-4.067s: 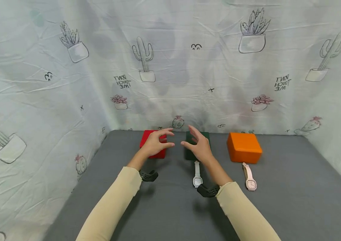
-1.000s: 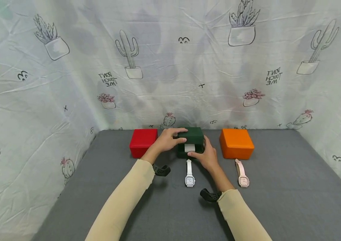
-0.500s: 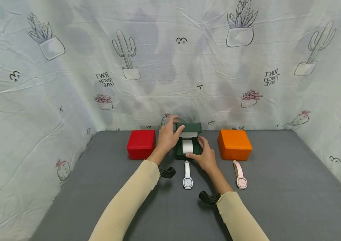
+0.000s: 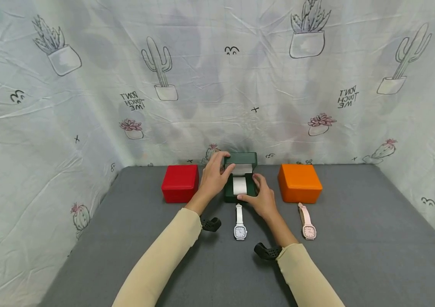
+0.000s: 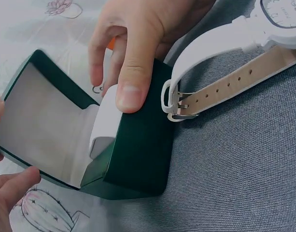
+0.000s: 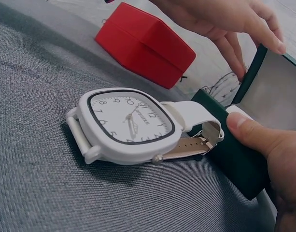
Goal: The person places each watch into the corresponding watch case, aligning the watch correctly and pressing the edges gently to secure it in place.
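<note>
The green watch box (image 4: 230,198) stands with its lid (image 4: 242,158) raised, showing a pale lining and a white cushion (image 4: 239,186) inside. My left hand (image 4: 213,175) holds the lid by its left side, with thumb and fingers on its edge. At the base, my right hand (image 4: 264,199) grips the right side, the thumb (image 5: 131,94) pressing on the front wall. Just in front of the box lies a white wristwatch (image 4: 240,232), its buckled strap pointing toward the base. In the right wrist view, its square dial (image 6: 131,117) faces up.
A red box (image 4: 180,183) stands closed to the left of the green one. To the right is a closed orange box (image 4: 300,183), with a pink wristwatch (image 4: 308,231) in front of it. A patterned curtain (image 4: 198,85) hangs behind the grey table (image 4: 217,273).
Both hands have come to the green box from above the table. Its lid has swung up and back under my left hand, while my right hand has stayed on the base.
</note>
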### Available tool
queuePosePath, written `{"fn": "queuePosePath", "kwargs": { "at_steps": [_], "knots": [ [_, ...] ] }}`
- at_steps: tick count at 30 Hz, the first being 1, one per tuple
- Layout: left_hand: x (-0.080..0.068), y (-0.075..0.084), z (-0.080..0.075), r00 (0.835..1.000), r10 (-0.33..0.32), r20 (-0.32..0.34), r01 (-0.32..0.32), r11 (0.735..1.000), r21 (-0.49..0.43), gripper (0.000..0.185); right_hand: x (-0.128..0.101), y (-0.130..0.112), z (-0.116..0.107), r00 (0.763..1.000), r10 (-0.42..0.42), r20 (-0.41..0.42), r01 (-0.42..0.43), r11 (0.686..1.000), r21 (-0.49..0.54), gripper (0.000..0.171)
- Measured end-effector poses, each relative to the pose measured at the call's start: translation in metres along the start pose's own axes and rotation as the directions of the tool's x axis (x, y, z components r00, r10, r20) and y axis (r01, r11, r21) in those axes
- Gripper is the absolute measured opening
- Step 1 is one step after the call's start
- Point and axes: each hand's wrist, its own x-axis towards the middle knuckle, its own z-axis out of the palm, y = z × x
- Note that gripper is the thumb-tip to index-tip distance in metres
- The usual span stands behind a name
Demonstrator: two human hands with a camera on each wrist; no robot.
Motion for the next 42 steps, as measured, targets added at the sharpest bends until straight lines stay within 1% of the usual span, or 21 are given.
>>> {"fn": "queuePosePath", "kwargs": {
  "at_steps": [2,5,9,13,17,19,22,26,28,29,32,35,37,42],
  "knots": [
    [0.0,-0.001,0.0,1.0,-0.001,0.018,0.002,1.0,-0.01,0.045,0.0,0.0,0.0,1.0,-0.002,0.0,0.002,1.0,0.002,0.097],
    [0.0,-0.001,-0.002,0.998,-0.027,0.048,0.027,1.0,-0.012,0.052,-0.001,-0.001,0.002,1.0,-0.004,0.004,0.004,1.0,0.009,0.096],
    [0.0,-0.001,-0.005,0.995,-0.052,0.089,0.05,0.999,0.018,0.059,-0.002,-0.002,0.004,1.0,-0.004,0.006,0.004,1.0,0.021,0.096],
    [0.001,0.001,-0.008,0.988,-0.041,0.149,0.029,0.996,0.08,0.068,-0.001,-0.002,0.004,1.0,0.0,0.001,0.0,0.999,0.034,0.095],
    [-0.001,0.002,-0.008,0.982,-0.027,0.189,0.007,0.994,0.106,0.076,-0.001,-0.002,0.003,1.0,0.005,0.007,-0.005,0.999,0.042,0.094],
    [-0.003,0.003,-0.007,0.982,-0.016,0.188,-0.003,0.995,0.1,0.078,-0.001,-0.002,0.002,1.0,0.009,0.007,-0.009,0.999,0.043,0.093],
    [-0.006,0.002,-0.005,0.988,0.008,0.154,-0.025,0.993,0.112,0.074,-0.001,-0.001,0.001,1.0,0.008,0.001,-0.008,0.999,0.041,0.092],
    [-0.013,0.0,-0.001,0.997,0.03,0.077,-0.04,0.991,0.126,0.058,-0.001,0.001,-0.001,1.0,0.006,-0.006,-0.006,0.999,0.035,0.092],
    [-0.016,-0.001,0.0,0.997,0.03,0.066,-0.039,0.99,0.135,0.049,-0.002,0.002,-0.002,1.0,0.007,-0.012,-0.007,1.0,0.028,0.092],
    [-0.017,-0.002,0.001,0.997,0.03,0.072,-0.04,0.99,0.136,0.046,-0.002,0.002,-0.003,1.0,0.007,-0.016,-0.006,1.0,0.023,0.092],
    [-0.02,-0.003,0.002,0.99,0.018,0.139,-0.04,0.987,0.155,0.043,-0.002,0.003,-0.003,1.0,0.006,-0.021,-0.006,1.0,0.015,0.092],
    [-0.022,-0.005,0.004,0.974,0.014,0.226,-0.05,0.987,0.152,0.043,-0.003,0.002,-0.003,1.0,0.012,-0.016,-0.011,1.0,0.021,0.091],
    [-0.022,-0.007,0.004,0.963,0.018,0.27,-0.061,0.987,0.152,0.042,-0.003,0.001,-0.002,1.0,0.012,-0.006,-0.012,1.0,0.027,0.091],
    [-0.023,-0.012,0.006,0.947,0.039,0.319,-0.088,0.986,0.14,0.039,-0.004,-0.002,0.001,1.0,0.003,0.001,-0.003,0.999,0.037,0.09]
  ]
}}
